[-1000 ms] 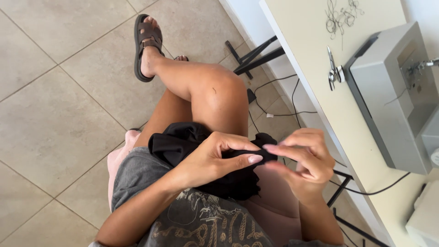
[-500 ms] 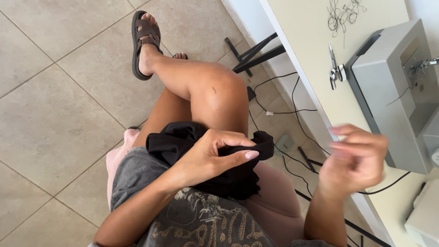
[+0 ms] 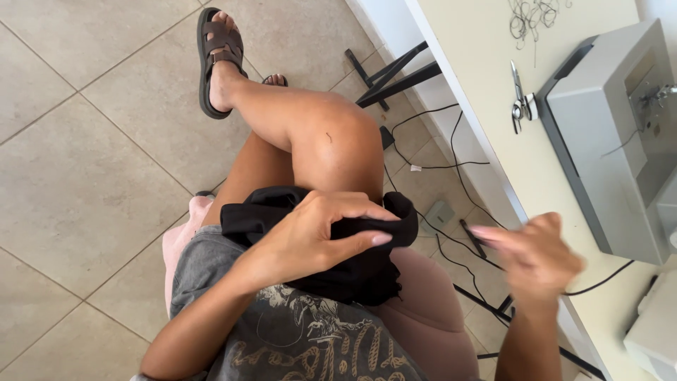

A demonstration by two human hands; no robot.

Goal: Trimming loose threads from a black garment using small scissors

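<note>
A bunched piece of black fabric (image 3: pixel 331 247) lies in the lap of a seated person, draped over the thigh just below the raised, crossed knee. The left hand (image 3: pixel 310 236) rests on top of it, thumb and fingers pinched on a fold along the cloth's upper edge, so most of the fabric hangs beneath and behind the grip. The right hand (image 3: pixel 532 254) is off the cloth, held in the air to the side between the lap and the table; it is blurred, fingers loosely curled, and whether it pinches anything cannot be told. The person sits on a pink padded seat (image 3: pixel 423 310). The floor (image 3: pixel 84 176) is large beige tile, with a foot in a dark sandal (image 3: pixel 215 60) resting on it. At the right stands a pale table (image 3: pixel 486 92) on black legs, bearing a grey sewing machine (image 3: pixel 613 134), small scissors (image 3: pixel 520 99) just beside it, and a tangle of thread (image 3: pixel 536 15). Black cables (image 3: pixel 444 152) trail across the floor under the table.
</note>
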